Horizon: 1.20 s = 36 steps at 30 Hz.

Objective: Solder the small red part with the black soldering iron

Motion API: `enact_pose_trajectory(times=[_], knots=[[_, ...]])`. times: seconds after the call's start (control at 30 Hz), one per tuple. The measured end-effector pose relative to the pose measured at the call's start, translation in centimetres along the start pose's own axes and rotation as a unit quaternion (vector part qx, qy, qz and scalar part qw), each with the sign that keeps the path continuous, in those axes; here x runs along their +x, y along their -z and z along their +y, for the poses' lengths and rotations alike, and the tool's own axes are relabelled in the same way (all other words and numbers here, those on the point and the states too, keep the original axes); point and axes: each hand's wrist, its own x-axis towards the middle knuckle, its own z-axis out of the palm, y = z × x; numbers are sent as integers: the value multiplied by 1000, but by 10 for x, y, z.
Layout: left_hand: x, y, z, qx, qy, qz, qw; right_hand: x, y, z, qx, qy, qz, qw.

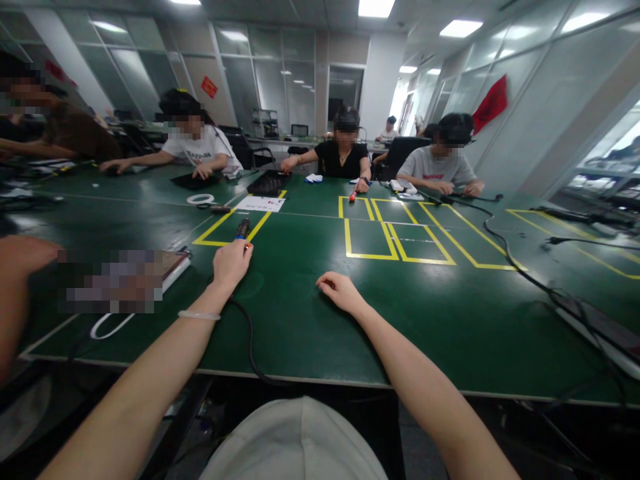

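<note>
My left hand is closed around a dark cylindrical thing with a blue band, which points away from me over the yellow-taped area. Its kind is not clear, and its lower part is hidden by the fingers. A black cable runs from near my left wrist over the table's front edge; I cannot tell whether it joins the cylinder. My right hand rests on the green table with its fingers curled in, and nothing shows in them. It lies nearest to the yellow tape rectangles.
A white paper and a black tray lie beyond my left hand. A blurred flat object is at left, near another person's arm. Black cables cross the right side. Across the table a person holds a red-tipped thing.
</note>
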Motion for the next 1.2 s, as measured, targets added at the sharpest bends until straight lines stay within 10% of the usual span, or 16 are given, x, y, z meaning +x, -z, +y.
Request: enact_pose_trajectory(times=[0.23,0.43,0.73,0.97,1.2], knots=[[-32,-7,70,-348,-160,-217,898,2,-5,4,165,-75,1,983],[-66,2,114,-421,-236,-307,820,3,-7,2,340,-153,-69,925],[-73,6,112,-250,-323,-180,895,0,-3,4,375,-118,-103,914],[-72,7,110,-209,-348,-147,902,1,-2,5,391,-100,-93,910],[-28,3,55,-135,-243,0,961,4,-5,13,368,-114,-23,922]])
